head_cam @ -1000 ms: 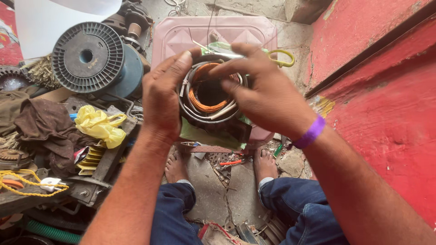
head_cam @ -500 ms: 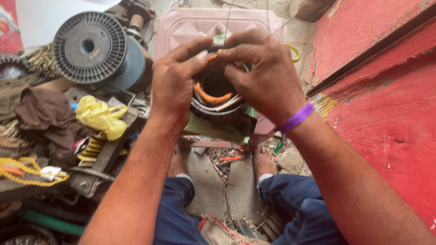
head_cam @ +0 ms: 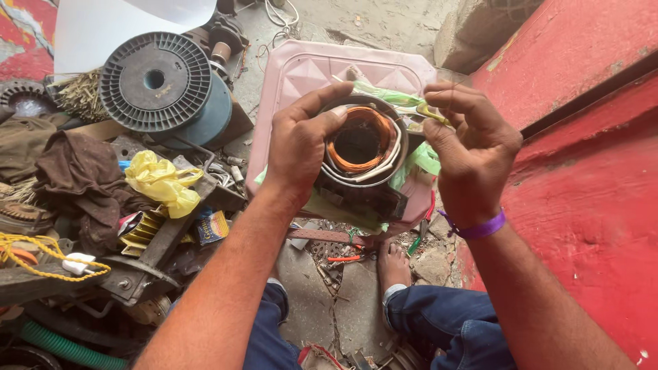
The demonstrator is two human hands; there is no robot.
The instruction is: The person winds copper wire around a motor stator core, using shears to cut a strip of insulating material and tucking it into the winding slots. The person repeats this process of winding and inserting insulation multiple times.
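My left hand (head_cam: 301, 147) grips a round motor stator (head_cam: 361, 154) from its left side, thumb over the rim. Copper wire coils and pale sleeves line the stator's bore. My right hand (head_cam: 473, 147) is lifted just right of the stator, its fingertips pinched on a thin yellow-green strip (head_cam: 432, 113) at the rim. The stator rests over a pink plastic stool (head_cam: 322, 75), on green sheet material (head_cam: 421, 157).
A large black wire spool (head_cam: 156, 82) lies at the upper left. Brown rags (head_cam: 68, 178), a crumpled yellow plastic bag (head_cam: 163, 179), metal parts and a green hose (head_cam: 62, 346) crowd the left floor. A red wall (head_cam: 589, 137) runs along the right. My bare foot (head_cam: 392, 266) rests on cracked concrete.
My right hand has come off the stator's top and drawn back to the right, pinching the thin strip. The stator's bore now shows openly. My left hand keeps its grip.
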